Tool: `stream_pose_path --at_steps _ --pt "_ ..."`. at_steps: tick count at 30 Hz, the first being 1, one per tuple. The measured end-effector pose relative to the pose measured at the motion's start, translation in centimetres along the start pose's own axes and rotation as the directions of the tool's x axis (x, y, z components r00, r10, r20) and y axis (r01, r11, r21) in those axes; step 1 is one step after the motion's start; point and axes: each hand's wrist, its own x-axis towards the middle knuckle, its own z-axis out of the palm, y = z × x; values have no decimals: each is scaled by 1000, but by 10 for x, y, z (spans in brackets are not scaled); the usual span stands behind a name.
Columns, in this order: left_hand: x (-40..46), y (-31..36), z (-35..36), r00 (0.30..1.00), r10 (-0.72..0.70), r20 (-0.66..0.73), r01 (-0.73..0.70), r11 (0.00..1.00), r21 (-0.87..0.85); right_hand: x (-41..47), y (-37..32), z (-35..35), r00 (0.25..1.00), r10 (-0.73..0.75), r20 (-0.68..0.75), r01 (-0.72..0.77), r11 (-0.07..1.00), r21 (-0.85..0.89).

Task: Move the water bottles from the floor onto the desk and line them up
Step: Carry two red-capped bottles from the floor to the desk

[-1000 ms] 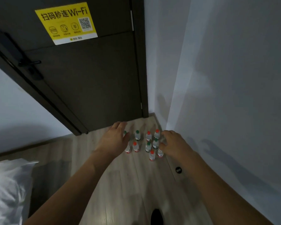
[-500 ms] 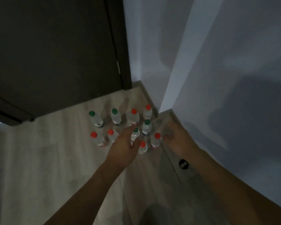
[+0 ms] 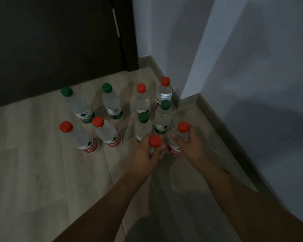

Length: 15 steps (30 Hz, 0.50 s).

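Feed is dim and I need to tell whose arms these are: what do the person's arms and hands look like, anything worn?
Both forearms are bare to the bottom frame edge: no sleeves, gloves, watch or rings are visible. The left hand and right hand are bare too. A small dark mark sits on the right forearm; in this dim light I cannot tell what it is.
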Motion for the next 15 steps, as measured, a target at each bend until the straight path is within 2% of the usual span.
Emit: stream_pose_path --at_steps 4,7,11,15 --pt "-19 62 -43 994 -62 -87 61 998 -19 -37 -55 -24 984 178 -1 -178 982 61" --pt "-29 148 -97 994 -46 -95 45 999 -18 -73 -142 -54 978 208 -19 -207 977 54" --pt "-38 301 -180 991 -63 -121 59 998 -31 -116 -317 -114 969 205 -134 -184 970 158" --pt "-42 479 -276 993 -4 -116 -1 999 -45 -162 -518 -181 968 76 -240 -29 981 191"
